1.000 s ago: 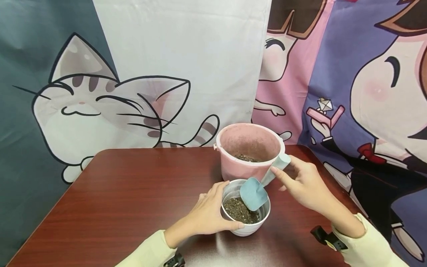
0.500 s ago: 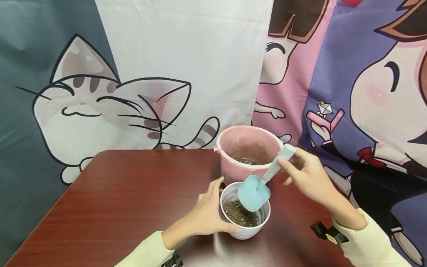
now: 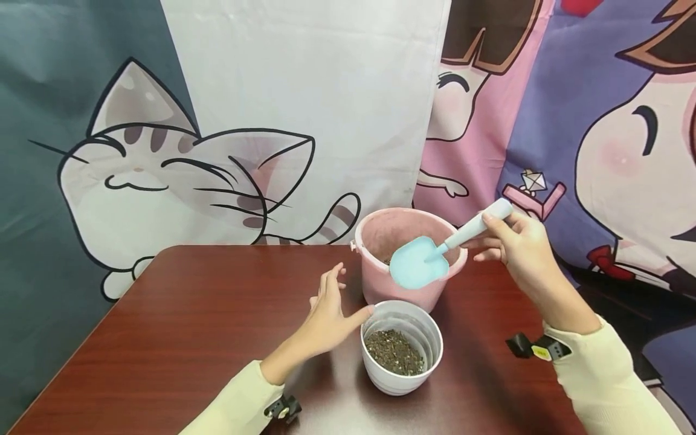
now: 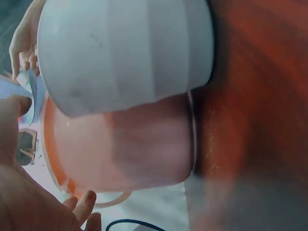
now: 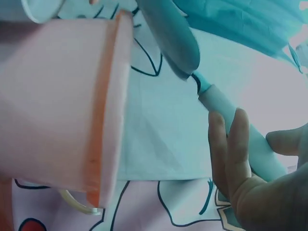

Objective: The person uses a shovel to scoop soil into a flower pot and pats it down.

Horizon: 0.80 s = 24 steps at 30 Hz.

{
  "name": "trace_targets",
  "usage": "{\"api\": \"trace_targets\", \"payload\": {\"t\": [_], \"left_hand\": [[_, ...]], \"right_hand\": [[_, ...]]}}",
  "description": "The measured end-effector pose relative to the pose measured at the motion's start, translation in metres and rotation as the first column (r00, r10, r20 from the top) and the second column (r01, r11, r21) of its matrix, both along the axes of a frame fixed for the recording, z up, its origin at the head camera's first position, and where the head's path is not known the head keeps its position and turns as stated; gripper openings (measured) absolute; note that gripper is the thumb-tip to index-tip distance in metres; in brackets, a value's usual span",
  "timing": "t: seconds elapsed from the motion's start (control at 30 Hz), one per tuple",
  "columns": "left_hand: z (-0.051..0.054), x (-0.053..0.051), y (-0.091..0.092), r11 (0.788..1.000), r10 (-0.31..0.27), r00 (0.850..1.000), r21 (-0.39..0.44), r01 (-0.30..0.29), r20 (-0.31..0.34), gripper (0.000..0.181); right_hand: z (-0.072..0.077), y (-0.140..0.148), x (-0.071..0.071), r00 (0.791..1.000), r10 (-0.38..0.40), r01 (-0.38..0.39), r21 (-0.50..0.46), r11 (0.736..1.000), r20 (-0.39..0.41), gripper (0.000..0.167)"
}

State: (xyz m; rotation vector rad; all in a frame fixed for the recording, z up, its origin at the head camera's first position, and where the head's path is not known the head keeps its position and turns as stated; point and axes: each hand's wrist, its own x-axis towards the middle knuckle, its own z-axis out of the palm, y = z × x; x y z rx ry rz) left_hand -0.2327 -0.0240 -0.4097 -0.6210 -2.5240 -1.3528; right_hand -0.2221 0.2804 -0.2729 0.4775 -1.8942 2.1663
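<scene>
My right hand (image 3: 522, 257) grips the pale handle of a light blue trowel (image 3: 418, 264), thumb on one side and fingers on the other. The blade hangs over the near rim of a pink bucket (image 3: 402, 293), hiding most of the soil inside it. In front of the bucket stands a white plastic pot (image 3: 399, 383), partly filled with dark soil (image 3: 395, 352). My left hand (image 3: 326, 320) is beside the pot, fingers spread and apart from the wall, its thumb tip near the rim. In the left wrist view the white pot (image 4: 125, 53) fills the upper part.
The brown wooden table (image 3: 217, 314) carries both containers, with bare surface to the left. Behind its far edge hangs a printed cloth (image 3: 304, 78) with cartoon figures. The bucket's handle (image 5: 77, 204) hangs at its side in the right wrist view.
My right hand has raised the trowel out of the pot, up and back to the bucket. My left hand has let go of the pot and drawn away to the left.
</scene>
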Motion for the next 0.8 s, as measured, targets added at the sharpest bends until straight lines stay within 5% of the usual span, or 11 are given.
{"api": "trace_targets", "payload": {"t": [0.33, 0.43, 0.5, 0.57, 0.6, 0.67, 0.8], "left_hand": [[0.024, -0.026, 0.015, 0.998, 0.025, 0.998, 0.063, -0.029, 0.062, 0.095], [0.027, -0.037, 0.021, 0.992, 0.028, 0.996, 0.118, -0.038, 0.088, 0.094], [0.026, -0.044, 0.025, 0.988, 0.035, 0.994, 0.148, -0.051, 0.107, 0.095], [0.023, -0.05, 0.029, 0.985, 0.041, 0.992, 0.161, -0.06, 0.123, 0.097], [0.021, -0.052, 0.031, 0.985, 0.043, 0.991, 0.162, -0.064, 0.129, 0.098], [0.018, -0.056, 0.035, 0.985, 0.046, 0.992, 0.162, -0.065, 0.119, 0.098], [0.013, -0.06, 0.04, 0.984, 0.032, 0.994, 0.172, -0.05, 0.102, 0.096]], "right_hand": [[0.001, -0.007, -0.049, 0.987, -0.15, 0.148, 0.035, 0.988, 0.057, 0.023], [-0.009, -0.014, -0.069, 0.974, -0.224, 0.215, 0.174, 0.961, 0.031, 0.024], [-0.018, -0.019, -0.08, 0.948, -0.317, 0.308, 0.373, 0.875, -0.036, 0.027], [-0.026, -0.026, -0.091, 0.919, -0.377, 0.374, 0.544, 0.751, -0.113, 0.029], [-0.03, -0.029, -0.095, 0.905, -0.395, 0.403, 0.61, 0.682, -0.157, 0.029], [-0.036, -0.034, -0.103, 0.892, -0.4, 0.425, 0.687, 0.59, -0.209, 0.027], [-0.045, -0.042, -0.115, 0.916, -0.347, 0.375, 0.736, 0.564, -0.2, 0.024]]}}
